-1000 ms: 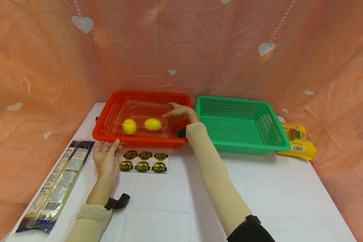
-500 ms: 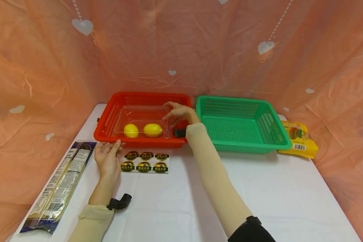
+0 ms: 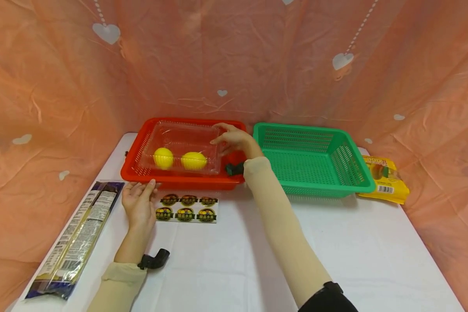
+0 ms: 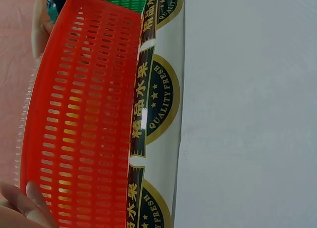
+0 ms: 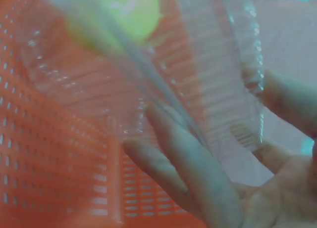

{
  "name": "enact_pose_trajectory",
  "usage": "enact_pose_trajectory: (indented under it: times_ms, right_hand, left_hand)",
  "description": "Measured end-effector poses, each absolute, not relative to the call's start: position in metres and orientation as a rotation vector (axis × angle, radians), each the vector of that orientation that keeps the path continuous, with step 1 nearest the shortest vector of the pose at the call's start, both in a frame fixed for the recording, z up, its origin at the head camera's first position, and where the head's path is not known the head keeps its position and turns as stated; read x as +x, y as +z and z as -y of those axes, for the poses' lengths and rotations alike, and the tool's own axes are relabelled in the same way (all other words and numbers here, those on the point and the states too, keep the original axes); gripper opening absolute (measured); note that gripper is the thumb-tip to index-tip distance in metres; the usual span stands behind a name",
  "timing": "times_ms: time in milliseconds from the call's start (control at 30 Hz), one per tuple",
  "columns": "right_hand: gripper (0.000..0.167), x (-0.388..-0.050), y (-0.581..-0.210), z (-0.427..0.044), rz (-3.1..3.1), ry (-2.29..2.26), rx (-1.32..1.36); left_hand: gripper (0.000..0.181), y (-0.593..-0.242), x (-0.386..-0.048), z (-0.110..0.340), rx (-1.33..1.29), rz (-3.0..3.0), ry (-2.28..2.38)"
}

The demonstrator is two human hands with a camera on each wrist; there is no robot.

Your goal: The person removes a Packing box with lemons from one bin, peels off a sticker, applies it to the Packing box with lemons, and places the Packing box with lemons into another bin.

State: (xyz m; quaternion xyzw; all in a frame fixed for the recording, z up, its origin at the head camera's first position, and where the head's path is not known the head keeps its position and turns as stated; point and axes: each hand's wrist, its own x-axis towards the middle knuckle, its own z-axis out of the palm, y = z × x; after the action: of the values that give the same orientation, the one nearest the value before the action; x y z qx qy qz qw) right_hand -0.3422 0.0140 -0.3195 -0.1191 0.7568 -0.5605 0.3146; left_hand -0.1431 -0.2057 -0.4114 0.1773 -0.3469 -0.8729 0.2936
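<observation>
Head view: clear plastic box (image 3: 183, 138) held by one end at the red basket (image 3: 203, 185)

The box, with two yellow fruits (image 3: 194, 160) inside, sits within the basket's outline; how far it clears the basket floor is hard to judge. The right hand (image 3: 235, 141) grips its right end, fingers and thumb spread around the plastic. The left hand (image 3: 138, 206) touches the basket's near rim; whether it pinches, I cannot tell.

The box looks light, thin-walled and slick, likely to flex under a hard squeeze, and the loose-looking fruits could roll and shift the weight. The ribbed end walls seem the best hold, ideally with support beneath.

Outward lie a sticker sheet (image 3: 187, 209) in front, a green basket (image 3: 323, 190) beside, a long packet (image 3: 72, 242) leftward and a yellow packet (image 3: 388, 182) rightward.
</observation>
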Motion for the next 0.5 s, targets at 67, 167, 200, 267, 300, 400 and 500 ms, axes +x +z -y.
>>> enact_pose_trajectory:
  times_ms: [67,167,200,267,300,400,500]
  right_hand:
    - [0.068,-0.34,-0.311,-0.017,-1.977,-1.523,-0.282]
    - [0.07,-0.338,-0.298,-0.024,-1.946,-1.574,-0.248]
    - [0.071,-0.337,-0.293,-0.027,-1.939,-1.585,-0.246]
    - [0.072,-0.335,-0.284,-0.034,-1.924,-1.596,-0.244]
    - [0.072,-0.334,-0.279,-0.038,-1.921,-1.594,-0.246]
    - [0.074,-0.33,-0.267,-0.053,-1.933,-1.554,-0.278]
    - [0.075,-0.324,-0.258,-0.07,-1.968,-1.489,-0.329]
  left_hand:
    - [0.037,-0.412,-0.143,0.206,0.474,0.932,-2.326]
    - [0.038,-0.412,-0.143,0.206,0.486,0.953,-2.32]
    - [0.039,-0.412,-0.144,0.206,0.488,0.962,-2.317]
    - [0.04,-0.411,-0.144,0.207,0.489,0.978,-2.31]
    - [0.04,-0.411,-0.144,0.207,0.489,0.979,-2.311]
    - [0.04,-0.412,-0.145,0.208,0.491,0.97,-2.314]
    - [0.037,-0.412,-0.145,0.209,0.482,0.934,-2.317]
